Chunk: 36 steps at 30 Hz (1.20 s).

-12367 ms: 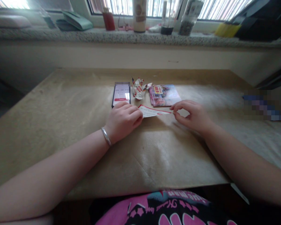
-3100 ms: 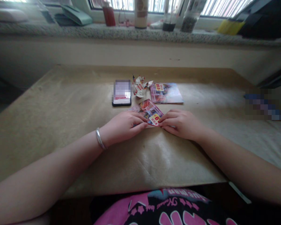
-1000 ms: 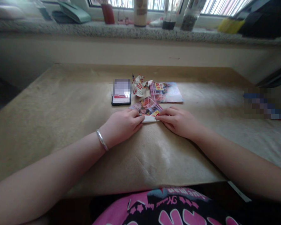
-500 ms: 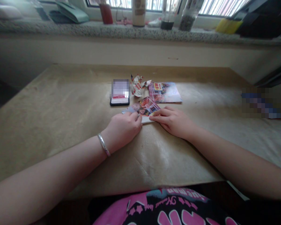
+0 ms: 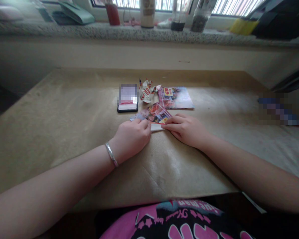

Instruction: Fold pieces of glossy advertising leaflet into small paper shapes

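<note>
1. The left hand (image 5: 132, 136), with a bracelet (image 5: 111, 154) on its wrist, rests on the table (image 5: 64, 126). Its fingers are curled in and clenched on the left edge of a folded paper (image 5: 154, 116).
2. Just beyond that hand lies a phone (image 5: 127, 103) (its screen is blurred out).
3. The folded paper lies flat near the table's middle, between both hands, colourful side up with a white strip along its near edge.
4. Behind it sit a crumpled scrap (image 5: 146, 90) and, just beside that, a stack of leaflets (image 5: 176, 98).
5. The right hand (image 5: 186, 130) has its fingers stretched flat, pressing the paper's right edge without closing around it.
</note>
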Each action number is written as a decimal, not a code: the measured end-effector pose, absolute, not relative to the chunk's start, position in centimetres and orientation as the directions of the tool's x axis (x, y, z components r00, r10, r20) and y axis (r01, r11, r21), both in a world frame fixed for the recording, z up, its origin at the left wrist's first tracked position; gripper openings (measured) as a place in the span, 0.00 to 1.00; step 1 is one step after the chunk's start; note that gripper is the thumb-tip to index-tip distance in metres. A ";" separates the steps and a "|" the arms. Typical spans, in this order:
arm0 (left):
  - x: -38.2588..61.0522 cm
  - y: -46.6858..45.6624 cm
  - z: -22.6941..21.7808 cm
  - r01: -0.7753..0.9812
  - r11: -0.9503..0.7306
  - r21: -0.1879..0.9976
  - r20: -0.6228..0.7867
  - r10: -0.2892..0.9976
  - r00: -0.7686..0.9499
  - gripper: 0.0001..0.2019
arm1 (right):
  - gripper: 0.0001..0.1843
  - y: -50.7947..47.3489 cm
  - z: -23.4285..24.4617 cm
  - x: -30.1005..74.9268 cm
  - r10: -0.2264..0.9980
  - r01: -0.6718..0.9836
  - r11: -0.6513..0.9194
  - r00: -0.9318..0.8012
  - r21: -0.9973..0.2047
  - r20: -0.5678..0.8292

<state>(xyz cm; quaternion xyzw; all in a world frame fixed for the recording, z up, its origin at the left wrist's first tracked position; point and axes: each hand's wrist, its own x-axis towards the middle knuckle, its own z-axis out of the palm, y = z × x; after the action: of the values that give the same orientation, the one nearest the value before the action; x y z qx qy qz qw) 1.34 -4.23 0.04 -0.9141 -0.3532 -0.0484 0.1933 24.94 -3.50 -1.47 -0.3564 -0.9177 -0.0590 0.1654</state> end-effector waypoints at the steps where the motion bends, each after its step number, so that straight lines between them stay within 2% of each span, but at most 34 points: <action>1: 1.3 -4.2 0.0 0.666 -0.674 -0.319 0.228 0.627 0.745 0.13 | 0.16 -3.5 -1.5 25.0 0.631 0.670 0.742 -0.692 -0.010 0.351; 15: 1.4 -4.1 -0.3 0.676 -0.670 -0.306 0.264 0.623 0.736 0.15 | 0.17 -3.2 -1.5 24.9 0.677 0.686 0.720 -0.660 -0.106 0.326; 29: 1.4 -4.1 -0.2 0.677 -0.675 -0.294 0.232 0.637 0.735 0.15 | 0.17 -2.8 -1.8 25.0 0.676 0.668 0.726 -0.651 -0.162 0.344; 36: 1.6 -4.2 0.4 0.681 -0.681 -0.268 0.202 0.652 0.731 0.16 | 0.17 -3.1 -1.5 25.3 0.681 0.699 0.711 -0.658 -0.075 0.321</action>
<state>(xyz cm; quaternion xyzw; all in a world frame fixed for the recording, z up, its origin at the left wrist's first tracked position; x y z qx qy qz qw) 1.63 -4.16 0.38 -0.9157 -0.3639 -0.0449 0.1644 25.27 -3.13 -1.53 -0.3789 -0.9102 -0.0275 0.1651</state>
